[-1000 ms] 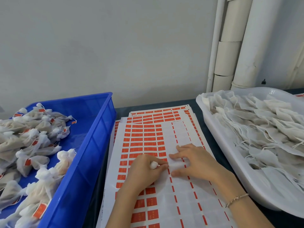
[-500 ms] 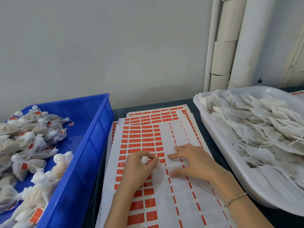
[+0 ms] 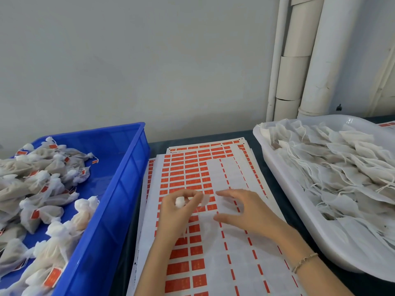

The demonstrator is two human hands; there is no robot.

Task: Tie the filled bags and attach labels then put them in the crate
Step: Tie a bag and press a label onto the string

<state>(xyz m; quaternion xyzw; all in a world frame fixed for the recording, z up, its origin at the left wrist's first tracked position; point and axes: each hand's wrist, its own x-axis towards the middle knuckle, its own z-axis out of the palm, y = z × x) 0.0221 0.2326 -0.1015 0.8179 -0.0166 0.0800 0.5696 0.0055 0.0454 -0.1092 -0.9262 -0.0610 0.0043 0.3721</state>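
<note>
White mesh bag [image 3: 180, 202], centre frame, is pinched in the curled fingers of the left hand [image 3: 174, 216] over the label sheet [image 3: 215, 272], likely ready for labelling, while the right hand [image 3: 243, 212] hovers with fingers spread, empty.

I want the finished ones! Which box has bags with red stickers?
The blue crate on the left: its tied bags carry red labels. The white tray on the right holds flat bags with no labels.
</note>
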